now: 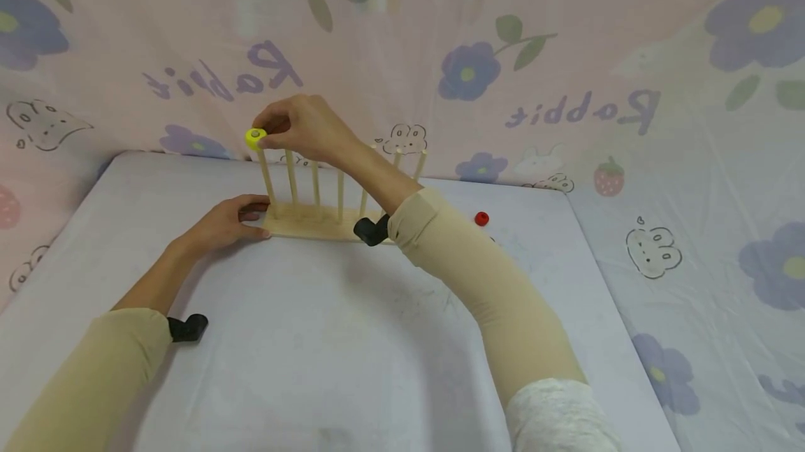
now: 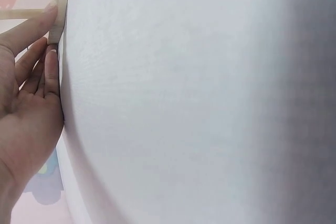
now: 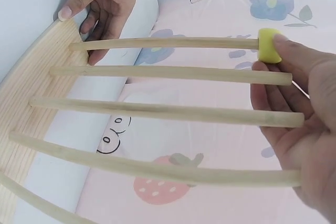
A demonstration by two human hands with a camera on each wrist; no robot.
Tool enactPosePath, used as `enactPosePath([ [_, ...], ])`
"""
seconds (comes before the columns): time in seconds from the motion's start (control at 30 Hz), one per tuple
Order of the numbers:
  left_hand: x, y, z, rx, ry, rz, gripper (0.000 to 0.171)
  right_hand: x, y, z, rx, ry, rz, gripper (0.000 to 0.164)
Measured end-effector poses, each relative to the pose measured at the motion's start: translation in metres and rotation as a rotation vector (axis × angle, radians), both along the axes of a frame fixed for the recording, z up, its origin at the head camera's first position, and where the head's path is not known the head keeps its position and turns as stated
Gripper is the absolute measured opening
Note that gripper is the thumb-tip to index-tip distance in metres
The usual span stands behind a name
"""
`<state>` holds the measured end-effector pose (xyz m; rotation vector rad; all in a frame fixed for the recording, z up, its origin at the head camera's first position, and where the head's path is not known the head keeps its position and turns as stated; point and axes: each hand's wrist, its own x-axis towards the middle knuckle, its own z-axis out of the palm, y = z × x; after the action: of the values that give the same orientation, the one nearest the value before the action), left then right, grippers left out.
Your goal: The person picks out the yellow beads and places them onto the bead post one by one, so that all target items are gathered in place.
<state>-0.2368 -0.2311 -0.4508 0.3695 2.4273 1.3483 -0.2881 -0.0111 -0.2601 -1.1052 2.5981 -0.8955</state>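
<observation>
A wooden rack has a long flat base (image 1: 308,230) and a row of several upright pegs (image 1: 316,190). My right hand (image 1: 311,129) pinches a yellow bead (image 1: 255,136) between thumb and fingers at the top of the leftmost peg. In the right wrist view, the yellow bead (image 3: 269,51) sits on the end peg's tip (image 3: 247,43), and the other pegs in sight are bare. At the base's left end, my left hand (image 1: 228,223) grips the board, its thumb on the front edge and its fingers around the end. My right forearm hides part of the rack's right side.
A red bead (image 1: 481,219) lies on the white table (image 1: 352,354), right of the rack. Something small and dark peeks out beside the right sleeve (image 1: 478,270). A patterned cloth (image 1: 390,40) hangs behind the table and along its right side.
</observation>
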Motion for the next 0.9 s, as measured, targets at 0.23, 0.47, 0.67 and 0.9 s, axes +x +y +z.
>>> enactPosePath([
  [0.23,0.000,0.001,0.000,0.001,0.004,0.002,0.080,0.001,0.000,0.001,-0.001,-0.002,-0.005,0.029],
  [0.47,0.000,0.000,-0.001,0.001,0.006,0.009,0.081,0.001,0.004,0.000,-0.095,0.005,-0.018,0.026],
  [0.67,0.000,0.000,-0.004,-0.002,-0.001,0.013,0.082,0.001,0.010,-0.001,-0.197,0.011,-0.034,0.022],
  [0.9,-0.001,0.000,-0.003,-0.008,-0.002,0.018,0.082,0.003,0.020,0.009,-0.265,-0.003,-0.074,0.021],
])
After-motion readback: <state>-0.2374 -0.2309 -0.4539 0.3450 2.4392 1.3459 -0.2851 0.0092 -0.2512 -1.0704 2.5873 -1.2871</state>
